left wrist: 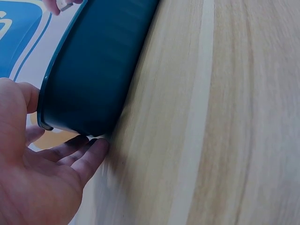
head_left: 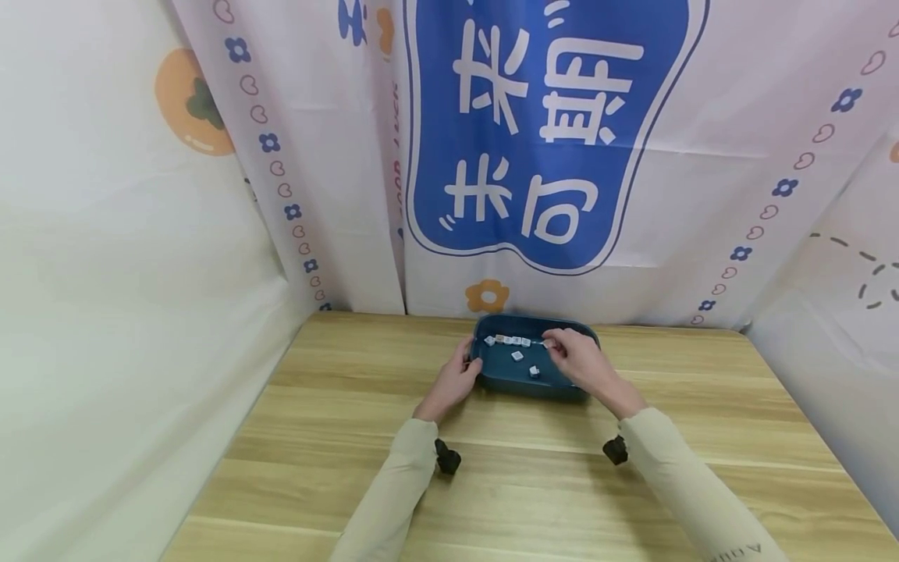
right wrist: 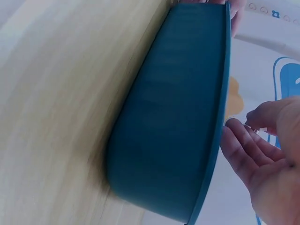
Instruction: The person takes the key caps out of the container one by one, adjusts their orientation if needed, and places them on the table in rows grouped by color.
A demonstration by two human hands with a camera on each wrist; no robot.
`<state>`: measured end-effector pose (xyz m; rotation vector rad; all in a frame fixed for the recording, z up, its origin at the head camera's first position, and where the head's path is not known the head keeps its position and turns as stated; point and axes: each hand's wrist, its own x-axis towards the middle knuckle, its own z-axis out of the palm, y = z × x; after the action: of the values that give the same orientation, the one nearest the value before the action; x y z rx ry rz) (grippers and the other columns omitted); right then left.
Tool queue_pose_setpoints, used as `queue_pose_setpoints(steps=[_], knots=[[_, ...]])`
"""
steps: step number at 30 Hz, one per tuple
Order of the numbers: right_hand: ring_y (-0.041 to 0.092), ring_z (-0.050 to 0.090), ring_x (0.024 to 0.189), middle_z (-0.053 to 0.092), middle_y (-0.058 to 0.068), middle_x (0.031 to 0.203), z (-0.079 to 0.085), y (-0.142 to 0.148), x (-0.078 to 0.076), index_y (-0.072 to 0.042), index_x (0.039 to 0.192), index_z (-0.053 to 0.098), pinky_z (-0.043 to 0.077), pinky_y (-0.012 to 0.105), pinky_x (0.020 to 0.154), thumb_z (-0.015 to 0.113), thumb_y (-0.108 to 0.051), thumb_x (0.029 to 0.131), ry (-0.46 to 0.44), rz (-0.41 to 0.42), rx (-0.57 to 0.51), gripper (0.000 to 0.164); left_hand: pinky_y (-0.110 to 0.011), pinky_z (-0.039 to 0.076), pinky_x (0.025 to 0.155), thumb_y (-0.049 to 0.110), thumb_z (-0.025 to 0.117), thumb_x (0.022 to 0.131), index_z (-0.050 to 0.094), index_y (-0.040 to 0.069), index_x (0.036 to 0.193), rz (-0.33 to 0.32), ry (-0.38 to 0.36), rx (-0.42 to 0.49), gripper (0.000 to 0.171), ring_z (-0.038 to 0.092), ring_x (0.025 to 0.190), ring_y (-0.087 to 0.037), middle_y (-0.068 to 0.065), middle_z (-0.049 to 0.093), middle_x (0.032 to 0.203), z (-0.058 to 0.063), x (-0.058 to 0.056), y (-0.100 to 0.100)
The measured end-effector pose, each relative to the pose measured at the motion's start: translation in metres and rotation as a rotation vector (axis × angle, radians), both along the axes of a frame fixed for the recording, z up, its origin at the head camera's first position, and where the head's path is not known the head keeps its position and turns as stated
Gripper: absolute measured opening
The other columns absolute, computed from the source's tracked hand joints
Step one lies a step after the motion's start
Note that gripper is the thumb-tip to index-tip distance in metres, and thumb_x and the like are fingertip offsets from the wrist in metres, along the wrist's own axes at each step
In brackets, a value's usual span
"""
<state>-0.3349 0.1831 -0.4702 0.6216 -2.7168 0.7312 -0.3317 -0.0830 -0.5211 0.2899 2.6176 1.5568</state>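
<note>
A dark teal basin [head_left: 534, 386] stands at the back of the wooden table. My left hand [head_left: 455, 384] holds its left end; in the left wrist view the thumb lies at the rim and the fingers reach along the outer wall. Over the basin's right part, my right hand [head_left: 579, 359] pinches a small whitish piece [head_left: 548, 343], mostly hidden by the fingertips. Several small white cubes [head_left: 517, 340] lie in a row inside, one with a brownish top. Two loose cubes, the nearer one [head_left: 534, 371] among them, lie in front of the row.
The wooden table [head_left: 506, 499] extends in front of the basin. Right behind it hangs a printed cloth [head_left: 660, 257], and pale cloth walls [head_left: 140, 351] stand at both sides. A black wrist device [head_left: 447, 457] shows at the left sleeve, another [head_left: 616, 450] at the right.
</note>
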Motion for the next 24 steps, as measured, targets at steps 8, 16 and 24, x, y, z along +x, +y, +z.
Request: queue_pose_setpoints(steps=[8, 16, 24], knots=[[0.010, 0.052, 0.072, 0.062, -0.001, 0.084, 0.004, -0.007, 0.021, -0.008, 0.115, 0.068, 0.049, 0.025, 0.064, 0.062, -0.013, 0.094, 0.021, 0.054, -0.015, 0.022, -0.051, 0.040, 0.111, 0.035, 0.043, 0.103, 0.023, 0.021, 0.156, 0.006, -0.003, -0.007, 0.059, 0.050, 0.133, -0.032, -0.021, 0.048, 0.147, -0.002, 0.000, -0.001], [0.007, 0.053, 0.072, 0.063, -0.003, 0.082, 0.002, -0.013, 0.033, -0.009, 0.108, 0.067, 0.051, 0.025, 0.066, 0.065, -0.011, 0.092, 0.074, 0.104, -0.020, 0.017, -0.051, 0.040, 0.111, 0.033, 0.043, 0.103, 0.023, 0.021, 0.156, 0.003, -0.009, 0.004, 0.058, 0.049, 0.134, -0.033, -0.021, 0.047, 0.148, 0.000, 0.001, -0.001], [0.003, 0.060, 0.071, 0.068, -0.004, 0.083, -0.003, -0.015, 0.043, -0.010, 0.109, 0.066, 0.053, 0.022, 0.063, 0.066, -0.012, 0.091, 0.086, 0.096, -0.004, 0.018, -0.053, 0.040, 0.109, 0.031, 0.043, 0.103, 0.024, 0.018, 0.156, -0.006, 0.005, 0.023, 0.058, 0.051, 0.132, -0.034, -0.022, 0.048, 0.146, 0.000, 0.001, -0.001]])
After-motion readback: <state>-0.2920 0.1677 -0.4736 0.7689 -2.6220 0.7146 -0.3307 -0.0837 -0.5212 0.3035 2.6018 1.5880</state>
